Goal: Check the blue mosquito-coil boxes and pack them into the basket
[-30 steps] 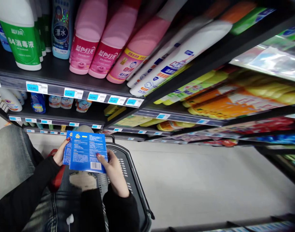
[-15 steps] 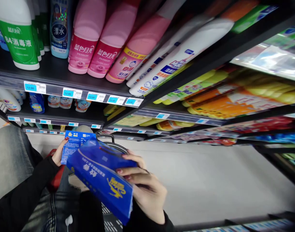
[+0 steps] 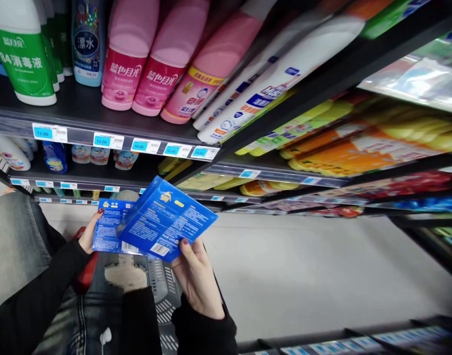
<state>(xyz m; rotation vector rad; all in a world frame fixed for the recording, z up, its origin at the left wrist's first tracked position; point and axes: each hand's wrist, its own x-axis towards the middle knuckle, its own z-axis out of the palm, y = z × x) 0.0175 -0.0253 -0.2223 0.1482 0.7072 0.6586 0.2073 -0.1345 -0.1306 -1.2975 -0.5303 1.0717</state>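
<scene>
My left hand (image 3: 88, 233) grips the left edge of a flat blue mosquito coil box (image 3: 106, 230), printed with small white text. My right hand (image 3: 199, 282) is closed on the lower right corner of a second blue mosquito coil box (image 3: 170, 217), thumb on its printed face. This second box is tilted, with its text side and a barcode showing. It overlaps the right part of the first box in view; whether the two touch I cannot tell. Both boxes are over my knees, in front of the shelves.
Pink bottles (image 3: 126, 64) and a green-labelled white bottle (image 3: 24, 64) stand on the upper shelf (image 3: 80, 106). Yellow-orange packs (image 3: 344, 153) fill the shelf at right. Below my hands is a grey slotted basket (image 3: 162, 296). Pale floor (image 3: 303, 266) stretches right.
My right hand has turned its box over, from the yellow-logo front to the text-covered back, and moved its grip to a corner. My left hand and its box have barely moved.
</scene>
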